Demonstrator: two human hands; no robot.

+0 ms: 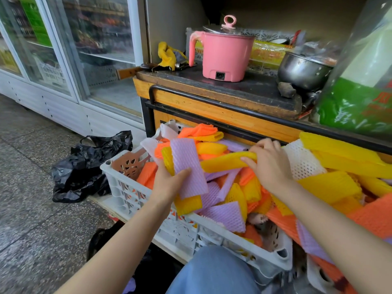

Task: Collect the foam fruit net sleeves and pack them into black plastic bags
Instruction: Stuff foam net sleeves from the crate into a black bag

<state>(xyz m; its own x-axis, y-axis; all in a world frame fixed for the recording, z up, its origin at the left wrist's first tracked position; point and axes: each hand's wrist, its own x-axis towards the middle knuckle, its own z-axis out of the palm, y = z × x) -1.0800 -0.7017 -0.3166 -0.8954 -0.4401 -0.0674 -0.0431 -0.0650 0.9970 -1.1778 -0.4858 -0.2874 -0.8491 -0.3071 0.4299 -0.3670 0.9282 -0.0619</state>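
Note:
A white plastic crate (186, 228) is heaped with foam net sleeves in yellow, orange, purple and white. My left hand (169, 183) grips a small stack over the crate: a purple sleeve (188, 166) on top with yellow ones behind and under it. My right hand (269, 164) pinches a long yellow sleeve (224, 162) that lies across the pile. A crumpled black plastic bag (84, 168) sits on the floor left of the crate. More sleeves (339, 183) spill over to the right.
Behind the crate stands a wooden counter (212, 109) carrying a pink electric pot (222, 54), a steel pot (301, 71) and a green-and-white sack (360, 98). A glass-door fridge (84, 49) lines the left. My knee in jeans (212, 272) is below the crate.

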